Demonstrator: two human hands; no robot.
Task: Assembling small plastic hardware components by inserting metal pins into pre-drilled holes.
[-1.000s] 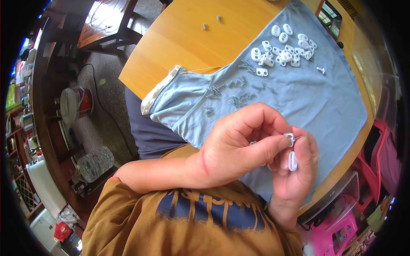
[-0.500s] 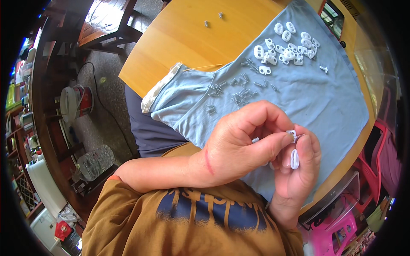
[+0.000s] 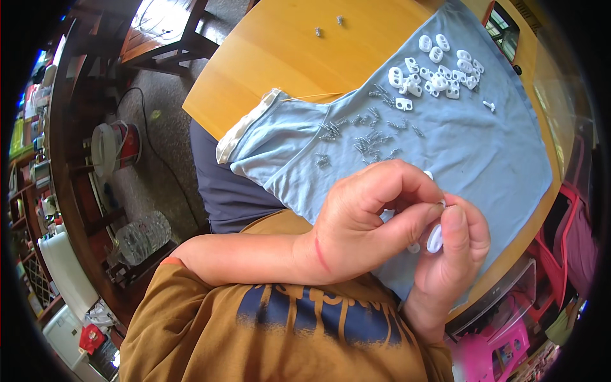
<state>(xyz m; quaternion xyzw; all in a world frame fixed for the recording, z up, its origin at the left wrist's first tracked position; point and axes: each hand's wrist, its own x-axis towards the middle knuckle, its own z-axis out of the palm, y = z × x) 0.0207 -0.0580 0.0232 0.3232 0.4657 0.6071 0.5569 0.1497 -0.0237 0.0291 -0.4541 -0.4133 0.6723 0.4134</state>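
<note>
My left hand (image 3: 372, 219) is pinched over the front of the blue cloth. Between its thumb and index fingertips shows the edge of a small white plastic piece (image 3: 441, 203), mostly hidden. Close against it, my right hand (image 3: 463, 245) is also closed, thumb and finger meeting at the same spot. A white oval cord-lock part (image 3: 435, 239) sticks out of the right hand below the pinch. Whether a spring lies between the fingertips is hidden. More white bits show behind the left thumb, partly covered.
The blue cloth (image 3: 503, 153) lies over a yellow wooden table (image 3: 280, 57). On it are several metal springs (image 3: 366, 143) and a heap of white two-hole cord-lock parts (image 3: 439, 81). A lone white plunger (image 3: 489, 106) lies to their right. Two springs (image 3: 318, 31) rest on bare wood.
Both hands have shifted slightly right within the view, still together. The spring that showed between the fingertips is now hidden, and the small white piece is more covered.
</note>
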